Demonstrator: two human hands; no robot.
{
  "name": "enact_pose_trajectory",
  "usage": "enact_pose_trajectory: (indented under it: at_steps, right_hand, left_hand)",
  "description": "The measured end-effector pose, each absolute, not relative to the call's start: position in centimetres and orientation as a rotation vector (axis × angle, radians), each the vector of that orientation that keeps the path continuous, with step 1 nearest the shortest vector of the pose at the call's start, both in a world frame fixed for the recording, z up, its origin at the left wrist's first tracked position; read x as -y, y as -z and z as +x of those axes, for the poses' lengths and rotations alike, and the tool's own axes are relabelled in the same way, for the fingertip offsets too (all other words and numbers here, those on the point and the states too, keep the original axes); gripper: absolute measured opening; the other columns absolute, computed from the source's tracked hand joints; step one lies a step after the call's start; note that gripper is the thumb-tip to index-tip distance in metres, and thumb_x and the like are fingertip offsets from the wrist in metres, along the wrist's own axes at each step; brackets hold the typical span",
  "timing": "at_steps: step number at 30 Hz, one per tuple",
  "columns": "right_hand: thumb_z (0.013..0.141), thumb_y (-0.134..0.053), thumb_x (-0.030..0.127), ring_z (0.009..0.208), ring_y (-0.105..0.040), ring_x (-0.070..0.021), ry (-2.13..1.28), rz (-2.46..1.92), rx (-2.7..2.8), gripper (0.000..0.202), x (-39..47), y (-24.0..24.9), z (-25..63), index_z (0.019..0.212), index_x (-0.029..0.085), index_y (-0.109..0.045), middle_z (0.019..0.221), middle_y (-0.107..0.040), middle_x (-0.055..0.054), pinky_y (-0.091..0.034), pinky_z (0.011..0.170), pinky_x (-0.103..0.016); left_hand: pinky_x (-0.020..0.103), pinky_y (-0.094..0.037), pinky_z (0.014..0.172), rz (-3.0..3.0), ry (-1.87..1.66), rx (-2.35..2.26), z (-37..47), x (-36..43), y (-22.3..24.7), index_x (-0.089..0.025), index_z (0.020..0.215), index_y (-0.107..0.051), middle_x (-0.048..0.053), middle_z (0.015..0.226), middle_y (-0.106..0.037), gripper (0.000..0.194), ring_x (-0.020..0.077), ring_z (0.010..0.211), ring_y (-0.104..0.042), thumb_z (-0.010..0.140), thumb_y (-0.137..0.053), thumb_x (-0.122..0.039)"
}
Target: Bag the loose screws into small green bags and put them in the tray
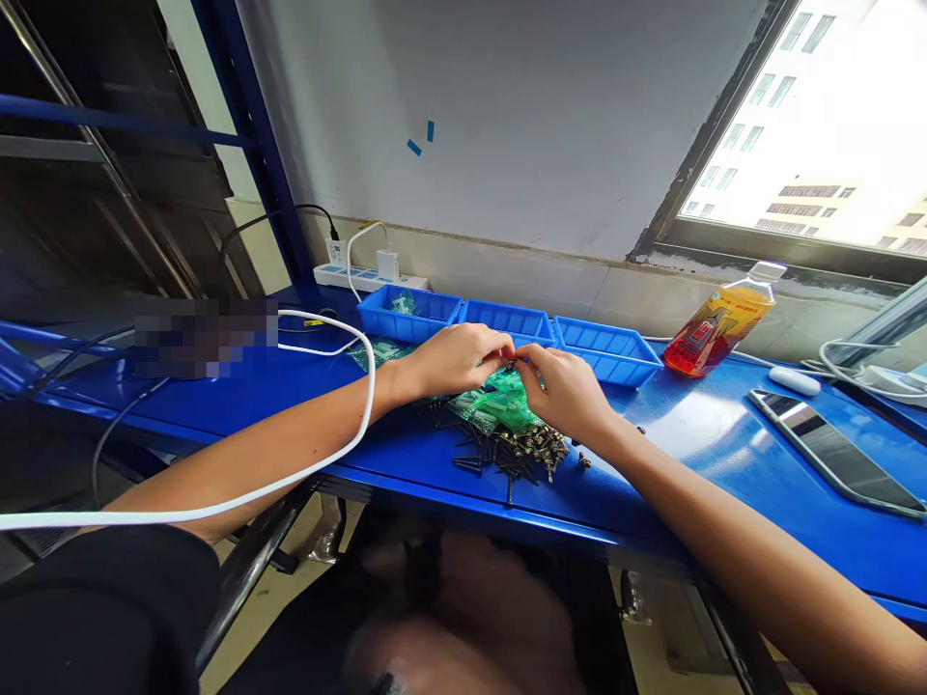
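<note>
many loose black and brassy screws (522,452)

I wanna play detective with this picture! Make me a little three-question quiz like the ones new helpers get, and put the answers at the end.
1. How many blue trays are in a row near the back of the table?

2. True or false: in the picture, the drink bottle is to the left of the phone.

3. Pick one. The left hand and right hand are:
A) far apart
B) close together, by the pile of green packets
C) both inside one tray

Key: 1. Three. 2. True. 3. B.
</note>
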State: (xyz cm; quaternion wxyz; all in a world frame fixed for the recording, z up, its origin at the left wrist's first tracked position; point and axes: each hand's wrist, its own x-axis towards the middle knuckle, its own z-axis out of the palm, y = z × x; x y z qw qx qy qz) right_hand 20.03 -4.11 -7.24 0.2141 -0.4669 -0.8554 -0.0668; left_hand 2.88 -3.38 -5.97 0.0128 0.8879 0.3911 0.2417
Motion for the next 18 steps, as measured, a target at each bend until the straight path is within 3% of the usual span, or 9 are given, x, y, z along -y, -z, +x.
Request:
enact_pose_trajectory:
  at_steps: [18]
  right_hand:
    - [0.088,-0.042,0.02,0.076,-0.063,-0.0209,0.193,-1.334,2.383,0.023,4.1,7.36,19.98,0.095,0.018,-0.063,0.081,-0.07,-0.007,-0.034,0.056,-0.026]
  left_hand:
    - [0.025,-0.04,0.06,2.722,-0.735,-1.376,3.36,3.61,6.39,-0.016,0.083,-0.065,0.003,0.077,-0.068,0.017,0.0156,0.072,-0.06,0.079,-0.049,-0.019]
